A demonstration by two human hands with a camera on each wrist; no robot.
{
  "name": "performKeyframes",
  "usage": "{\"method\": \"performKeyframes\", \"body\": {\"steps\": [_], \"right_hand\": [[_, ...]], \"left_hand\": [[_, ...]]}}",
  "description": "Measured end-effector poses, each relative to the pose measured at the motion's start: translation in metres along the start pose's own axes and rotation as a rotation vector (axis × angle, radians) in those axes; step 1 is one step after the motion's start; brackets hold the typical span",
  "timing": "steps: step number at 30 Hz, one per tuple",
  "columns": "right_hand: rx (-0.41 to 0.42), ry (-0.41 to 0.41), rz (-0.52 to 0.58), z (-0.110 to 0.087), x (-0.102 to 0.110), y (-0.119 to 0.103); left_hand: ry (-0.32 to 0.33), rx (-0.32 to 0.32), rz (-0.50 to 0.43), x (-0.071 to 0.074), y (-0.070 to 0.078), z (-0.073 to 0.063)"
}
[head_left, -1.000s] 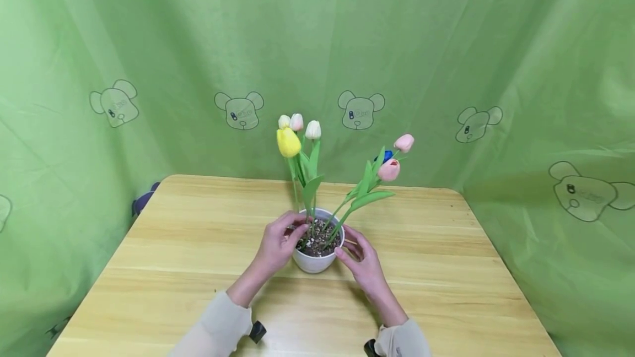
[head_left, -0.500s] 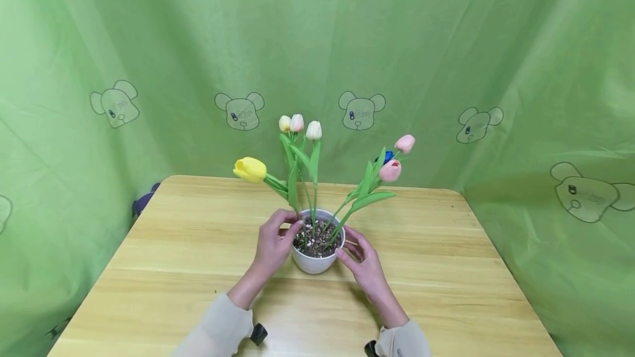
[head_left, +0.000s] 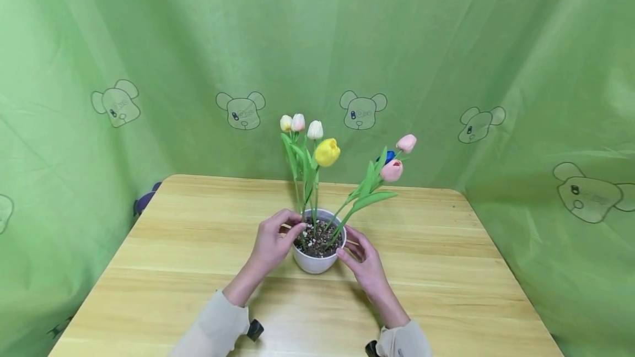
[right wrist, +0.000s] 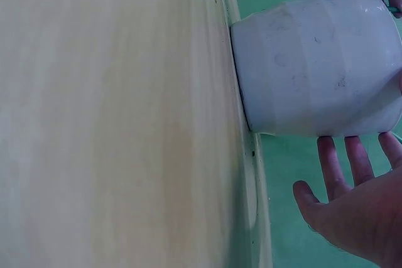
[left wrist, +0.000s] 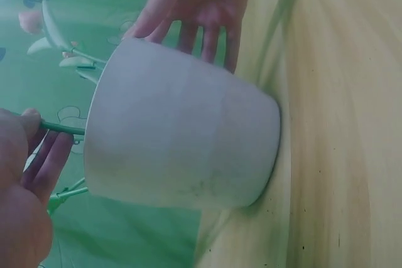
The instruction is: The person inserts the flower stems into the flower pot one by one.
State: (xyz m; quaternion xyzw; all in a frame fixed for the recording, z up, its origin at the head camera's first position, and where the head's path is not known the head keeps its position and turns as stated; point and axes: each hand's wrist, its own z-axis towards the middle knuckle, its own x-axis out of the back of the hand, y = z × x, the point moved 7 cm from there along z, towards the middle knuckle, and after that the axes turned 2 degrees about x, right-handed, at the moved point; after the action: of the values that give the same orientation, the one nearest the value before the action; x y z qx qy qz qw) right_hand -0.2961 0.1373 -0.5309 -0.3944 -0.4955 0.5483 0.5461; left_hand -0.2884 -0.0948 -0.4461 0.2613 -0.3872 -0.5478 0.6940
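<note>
A white flower pot (head_left: 315,265) filled with dark, speckled soil stands upright on the table. My left hand (head_left: 272,238) pinches a green stem (left wrist: 63,128) between thumb and fingers just above the rim; that stem appears to carry the yellow tulip (head_left: 327,152). Thumb at the rim and fingers along the side, my right hand (head_left: 366,266) holds the pot from the right. Behind the yellow bloom rise a white tulip (head_left: 315,130) and two paler blooms at its left. Pink tulips (head_left: 392,170) and a blue one (head_left: 386,157) lean right.
The wooden table (head_left: 163,241) extends on both sides of the pot. A green curtain (head_left: 307,43) printed with mouse heads hangs behind and along both sides.
The yellow tulip tipped over to the left, then swung upright and right, now in front of the white tulip. My left hand shifted slightly left; the right hand stayed at the pot.
</note>
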Motion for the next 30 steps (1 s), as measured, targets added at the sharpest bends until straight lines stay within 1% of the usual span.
{"method": "performKeyframes", "body": {"steps": [2,4,8,13,19,25,30], "right_hand": [[0.001,-0.001,-0.001,0.0001,0.0,0.0],[0.001,0.001,-0.003,0.0001,0.0003,0.0002],[0.002,0.001,-0.004,0.0002,0.0003,0.0003],[0.001,-0.004,-0.009,0.0009,-0.0006,0.0007],[-0.004,0.004,0.004,0.0009,-0.0008,0.0007],[0.002,-0.012,-0.001,0.0014,-0.0026,0.0],[-0.001,-0.003,0.004,0.0019,-0.0011,0.0008]], "left_hand": [[0.003,0.03,-0.009,-0.0001,-0.0027,-0.0004],[0.004,0.03,-0.012,-0.0018,-0.0041,-0.0012],[-0.003,-0.022,-0.023,-0.0053,-0.0044,-0.0023],[0.021,-0.046,-0.048,-0.0038,-0.008,-0.0034],[0.021,-0.107,-0.07,-0.0077,-0.0102,-0.0065],[0.041,-0.114,-0.04,-0.0071,-0.0097,-0.0087],[0.046,-0.144,-0.024,-0.0069,-0.0107,-0.0095]]}}
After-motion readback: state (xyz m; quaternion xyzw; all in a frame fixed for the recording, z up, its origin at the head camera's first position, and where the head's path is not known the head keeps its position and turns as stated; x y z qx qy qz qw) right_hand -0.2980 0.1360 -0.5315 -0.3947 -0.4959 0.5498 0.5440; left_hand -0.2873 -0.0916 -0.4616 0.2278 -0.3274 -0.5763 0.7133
